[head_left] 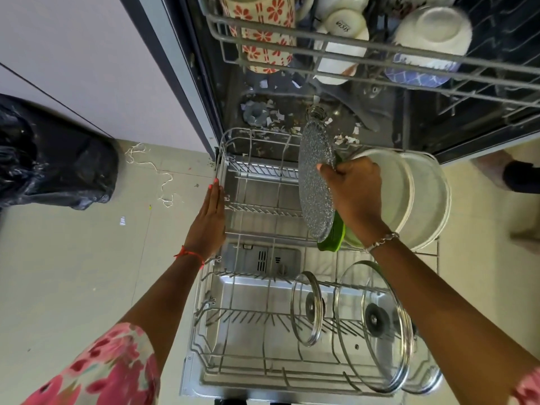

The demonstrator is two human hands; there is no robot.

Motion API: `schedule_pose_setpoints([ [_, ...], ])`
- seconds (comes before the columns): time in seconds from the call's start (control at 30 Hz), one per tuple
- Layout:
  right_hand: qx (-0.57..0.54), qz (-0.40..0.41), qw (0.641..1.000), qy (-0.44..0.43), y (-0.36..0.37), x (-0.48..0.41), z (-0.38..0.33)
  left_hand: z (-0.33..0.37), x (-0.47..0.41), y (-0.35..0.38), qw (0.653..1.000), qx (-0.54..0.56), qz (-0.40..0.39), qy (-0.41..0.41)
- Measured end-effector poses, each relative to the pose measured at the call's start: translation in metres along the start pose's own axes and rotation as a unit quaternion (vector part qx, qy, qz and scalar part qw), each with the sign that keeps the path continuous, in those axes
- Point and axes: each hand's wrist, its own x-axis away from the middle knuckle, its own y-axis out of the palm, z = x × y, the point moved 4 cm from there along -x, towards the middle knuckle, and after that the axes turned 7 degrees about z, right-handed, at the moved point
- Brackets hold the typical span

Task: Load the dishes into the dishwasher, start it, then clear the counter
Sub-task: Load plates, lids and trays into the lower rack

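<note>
The dishwasher's lower rack (222,287) is pulled out over the open door. My right hand (355,194) grips the rim of a grey speckled pan (317,182), held on edge over the rack's middle, with a green dish (333,239) just behind it. Two white plates (423,200) stand on edge to the right of my hand. My left hand (209,220) rests flat, fingers straight, against the rack's left side. Two glass lids (371,320) stand in the near right tines. The upper rack (380,48) holds flowered mugs (263,30) and white cups (432,30).
Paper scraps and debris lie on the dishwasher's floor (280,115) behind the lower rack. A black rubbish bag (49,159) sits on the tiled floor at the left, beside string and litter (157,176). Someone's foot (523,176) shows at the right edge.
</note>
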Motion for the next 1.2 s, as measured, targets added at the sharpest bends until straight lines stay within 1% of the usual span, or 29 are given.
schedule_pose_setpoints([
  [0.17,-0.034,0.009,0.999,-0.007,0.014,0.002,0.001,-0.004,0.0,0.008,1.0,-0.017,-0.01,0.011],
  [0.37,-0.022,0.02,0.999,-0.028,0.011,0.008,-0.002,-0.008,0.002,0.01,0.999,-0.02,-0.021,0.023],
  [0.5,-0.021,0.032,0.999,-0.037,0.003,0.006,-0.001,-0.01,0.002,0.01,0.999,-0.023,-0.024,0.016],
  [0.67,-0.046,0.029,0.997,-0.048,0.005,0.007,0.003,-0.012,0.004,0.01,1.0,-0.023,-0.015,0.009],
  [0.8,-0.054,0.015,0.998,-0.041,0.017,0.005,0.009,-0.012,0.003,0.009,1.0,-0.019,-0.009,0.016],
  [0.9,-0.064,0.02,0.997,-0.038,0.024,0.002,0.013,-0.013,0.003,0.01,1.0,-0.02,-0.006,0.017],
  [1.07,-0.056,0.008,0.998,-0.026,0.036,-0.008,0.014,-0.011,0.004,0.009,1.0,-0.013,-0.009,0.0],
  [1.13,-0.063,-0.006,0.998,-0.01,0.044,-0.011,0.018,-0.01,0.004,0.009,1.0,-0.013,-0.01,-0.006],
  [1.2,-0.081,-0.034,0.996,0.024,0.054,-0.009,0.022,-0.01,0.004,0.01,1.0,-0.013,-0.015,-0.012],
])
